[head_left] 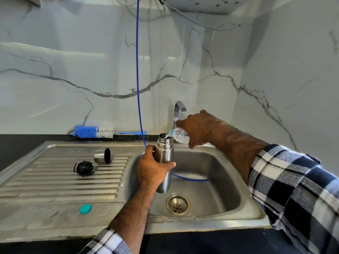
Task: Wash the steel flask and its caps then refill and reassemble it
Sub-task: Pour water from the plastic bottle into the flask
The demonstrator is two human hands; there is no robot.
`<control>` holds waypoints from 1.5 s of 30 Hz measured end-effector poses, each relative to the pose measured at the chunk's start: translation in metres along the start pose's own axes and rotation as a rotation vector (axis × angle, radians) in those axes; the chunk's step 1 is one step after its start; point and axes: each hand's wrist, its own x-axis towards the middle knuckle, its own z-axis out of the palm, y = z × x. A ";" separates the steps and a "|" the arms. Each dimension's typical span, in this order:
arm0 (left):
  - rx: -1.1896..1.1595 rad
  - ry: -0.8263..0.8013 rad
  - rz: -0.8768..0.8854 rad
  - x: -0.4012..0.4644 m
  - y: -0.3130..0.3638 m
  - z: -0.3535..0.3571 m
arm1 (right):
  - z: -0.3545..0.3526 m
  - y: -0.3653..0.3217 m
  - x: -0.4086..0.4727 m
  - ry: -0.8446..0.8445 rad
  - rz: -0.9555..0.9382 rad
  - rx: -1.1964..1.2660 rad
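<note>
My left hand [153,168] grips the steel flask [165,154] around its middle and holds it upright over the sink basin [216,182]. The flask's mouth is uncovered. My right hand [199,128] grips a clear plastic water bottle [180,136], tipped so its neck sits at the flask's mouth. On the ribbed drainboard [60,182] to the left lie the steel outer cap [102,156] on its side and the black inner stopper [83,168]. A small teal bottle cap [85,208] rests nearer the front edge.
A blue and white bottle brush [95,132] lies along the back of the counter against the marble wall. A blue hose [138,74] hangs down into the basin. The tap [178,109] stands behind my right hand. The drain [177,204] sits at the basin's bottom.
</note>
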 end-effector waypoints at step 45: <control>0.061 -0.006 -0.001 -0.005 0.000 -0.003 | -0.010 -0.006 -0.001 -0.071 0.001 -0.050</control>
